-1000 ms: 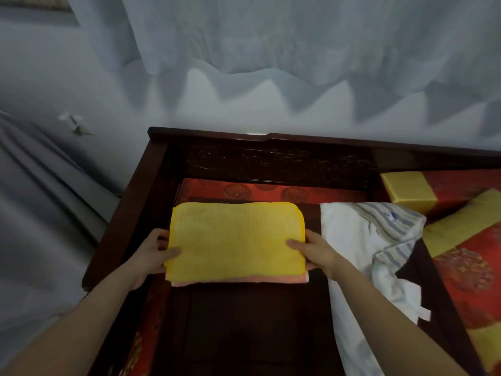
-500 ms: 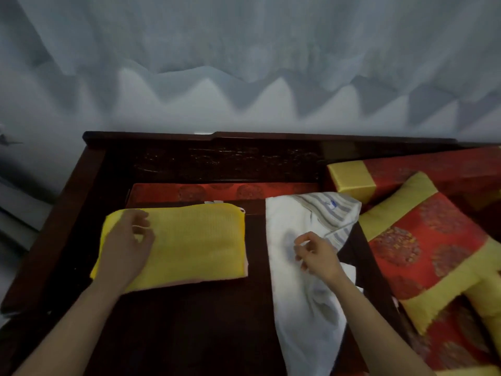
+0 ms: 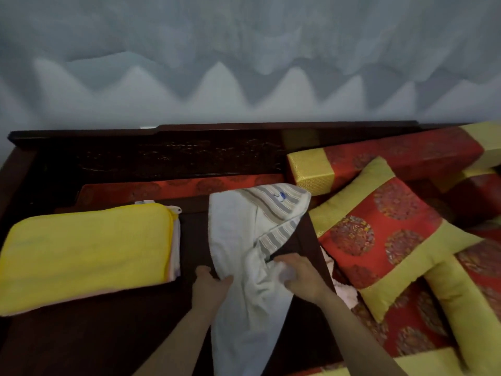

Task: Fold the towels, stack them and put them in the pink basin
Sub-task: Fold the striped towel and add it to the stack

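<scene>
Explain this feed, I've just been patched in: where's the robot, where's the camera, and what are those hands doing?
There is no robot: a person works with two bare hands. The one camera sits on their head and looks forward and down, so the arms enter from the bottom. The dark wooden surface carries a folded yellow towel on the left, on top of paler folded cloth. In the middle lies an unfolded white towel with grey stripes at its far end. The left hand pinches its left edge; the right hand grips bunched cloth on its right side. Red and gold cushions are piled on the right. No pink basin is in view.
</scene>
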{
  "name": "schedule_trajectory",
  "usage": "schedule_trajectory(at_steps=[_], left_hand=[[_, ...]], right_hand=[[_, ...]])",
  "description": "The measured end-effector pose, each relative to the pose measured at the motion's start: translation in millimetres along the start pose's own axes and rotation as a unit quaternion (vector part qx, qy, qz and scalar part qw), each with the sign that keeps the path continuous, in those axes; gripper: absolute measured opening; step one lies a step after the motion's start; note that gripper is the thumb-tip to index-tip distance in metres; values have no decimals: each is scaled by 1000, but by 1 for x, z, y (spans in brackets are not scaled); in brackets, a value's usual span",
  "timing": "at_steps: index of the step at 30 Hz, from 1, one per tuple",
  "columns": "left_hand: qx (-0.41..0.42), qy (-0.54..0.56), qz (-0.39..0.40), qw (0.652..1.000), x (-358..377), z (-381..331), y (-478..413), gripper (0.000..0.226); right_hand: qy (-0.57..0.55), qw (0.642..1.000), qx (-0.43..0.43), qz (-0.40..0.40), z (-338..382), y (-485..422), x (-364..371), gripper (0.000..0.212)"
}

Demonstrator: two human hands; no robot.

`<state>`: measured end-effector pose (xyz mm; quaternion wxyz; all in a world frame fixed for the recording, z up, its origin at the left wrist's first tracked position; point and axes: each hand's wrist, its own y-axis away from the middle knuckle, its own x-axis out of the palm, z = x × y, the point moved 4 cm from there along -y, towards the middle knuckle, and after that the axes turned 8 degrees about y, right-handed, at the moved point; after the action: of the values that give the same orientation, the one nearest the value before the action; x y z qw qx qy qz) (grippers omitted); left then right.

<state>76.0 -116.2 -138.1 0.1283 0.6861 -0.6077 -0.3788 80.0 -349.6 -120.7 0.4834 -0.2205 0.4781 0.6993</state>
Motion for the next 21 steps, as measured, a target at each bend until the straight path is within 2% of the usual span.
schedule_trajectory(at_steps=[1,2,4,6,10,12,14,16,18,19,21], left_hand=[[-16,-3,28,999,4,0,2,46],[-18,-19,50,998,7,2,6,34],[-15,-61,81,995,6,9,17,19],[5,-160,105,981,2,20,30,19],[5,-332,166,929,-7,54,59,32],[-6,-407,161,899,-16,71,71,46],[21,-448,149,881,-23,73,74,41],[103,-462,123,872,-27,46,71,19],[253,-468,32,846,-21,4,57,30],[337,-431,7,837,-12,-16,49,30],[463,-388,13,797,12,-51,38,8]], right_hand=[[93,996,3,17,-2,1,4,55],[160,987,17,16,-4,3,6,51],[185,981,56,15,-17,7,8,32],[150,985,77,32,-33,9,9,21],[-3,996,53,72,-57,19,0,21],[-106,992,44,54,-65,30,-9,27],[-161,984,33,67,-70,45,-19,33],[-187,977,32,94,-73,57,-24,38],[-198,975,31,98,-71,62,-26,41],[-199,975,29,93,-69,62,-25,42],[-197,977,31,80,-66,59,-23,43]])
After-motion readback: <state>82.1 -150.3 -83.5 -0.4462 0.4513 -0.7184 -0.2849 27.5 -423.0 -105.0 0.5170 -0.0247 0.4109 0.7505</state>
